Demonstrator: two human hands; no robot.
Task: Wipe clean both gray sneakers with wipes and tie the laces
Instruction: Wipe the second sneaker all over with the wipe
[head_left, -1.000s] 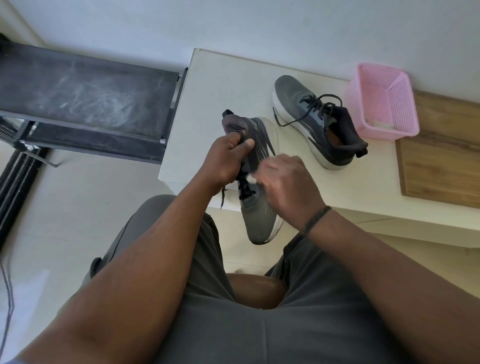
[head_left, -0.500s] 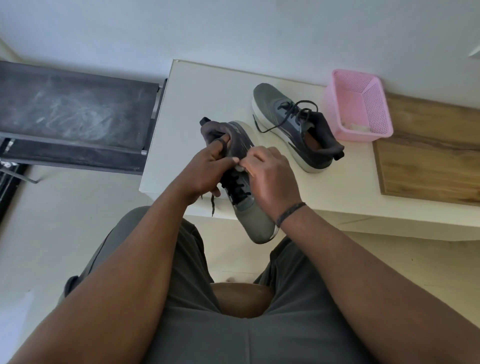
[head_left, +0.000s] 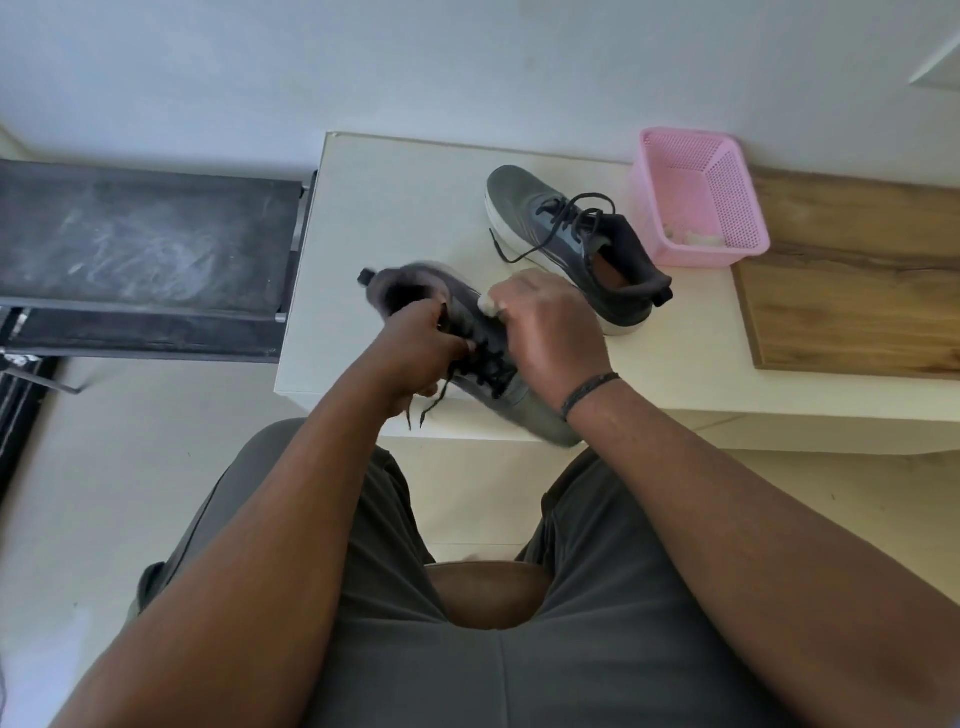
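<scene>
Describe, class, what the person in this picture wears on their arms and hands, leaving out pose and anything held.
Both forearms are bare, with no sleeves in view and no gloves. The right hand has a thin dark braided band around its wrist. The left hand and its wrist carry nothing that shows. No rings or watch can be made out. Below the arms, grey shorts cover the thighs.

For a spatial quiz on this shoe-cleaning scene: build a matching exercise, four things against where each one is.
Things:
1. held sneaker
2. second sneaker
3. pink basket
4. white wipe

Places:
A. against the wall, beside the wooden board
B. lying on the white table, laces loose
C. under the fingers of the right hand
D. gripped at the collar by the left hand, off the table

Pairs: 1-D, 2-B, 3-A, 4-C
</scene>
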